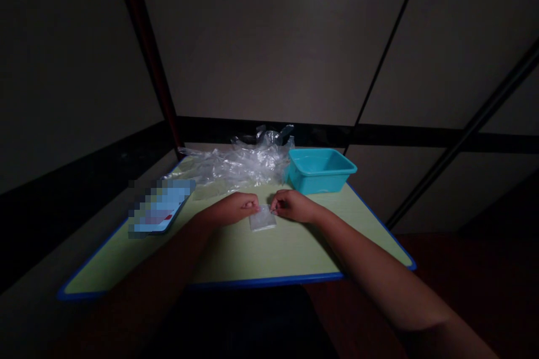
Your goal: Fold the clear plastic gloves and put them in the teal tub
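A small, flat packet of clear plastic [263, 220] lies on the table in front of me. My left hand [240, 207] is closed at its upper left corner, with thumb and fingers pinched on the packet's edge. At the upper right corner my right hand [290, 205] is closed too, its fingertips pinched on the other side of the packet. The fingertips are small and dim in the picture.
Crumpled clear plastic bags [248, 164] are heaped at the back of the pale green, blue-edged table [269, 261]. Right of them stands a turquoise basin [322, 179]. A lit phone or tablet [162, 210], partly pixelated, is at the left edge.
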